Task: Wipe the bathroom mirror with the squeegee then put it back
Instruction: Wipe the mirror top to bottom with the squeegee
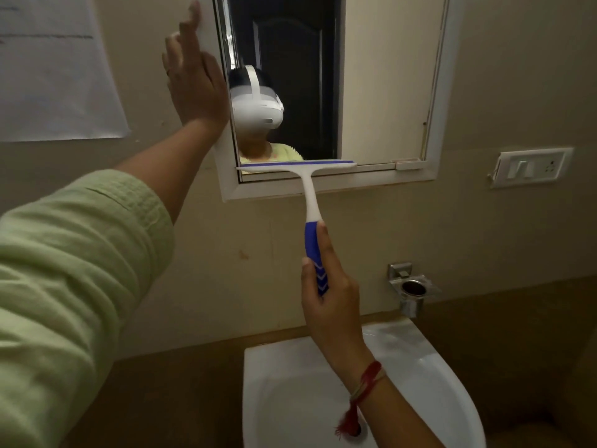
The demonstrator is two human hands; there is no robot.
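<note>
One squeegee (310, 195) is in play, white with a blue grip, and its blade lies flat along the bottom edge of the bathroom mirror (381, 92), over the left half of the glass, just above the lower rail of the white frame. The handle runs down and slightly right from the blade. The right hand (329, 292) is wrapped round the blue grip, fingers curled behind it and the thumb laid up along its front; a red thread band is tied at the wrist.

The left hand (193, 82) holds nothing. It is spread open with the fingers loosely apart, and its palm presses against the left upright of the mirror frame; the arm wears a pale green sleeve (74, 286) pushed up the forearm.

There is one mirror, and its glass shows a dark door and a person in a white headset. Below the right hand sits one white washbasin (429, 367). On the wall at the mirror's lower right corner is one white switch plate (533, 166), and lower down one chrome holder with a round cup (412, 286). One sheet of paper (55, 66) hangs on the wall left of the mirror; its writing is too blurred to read.
</note>
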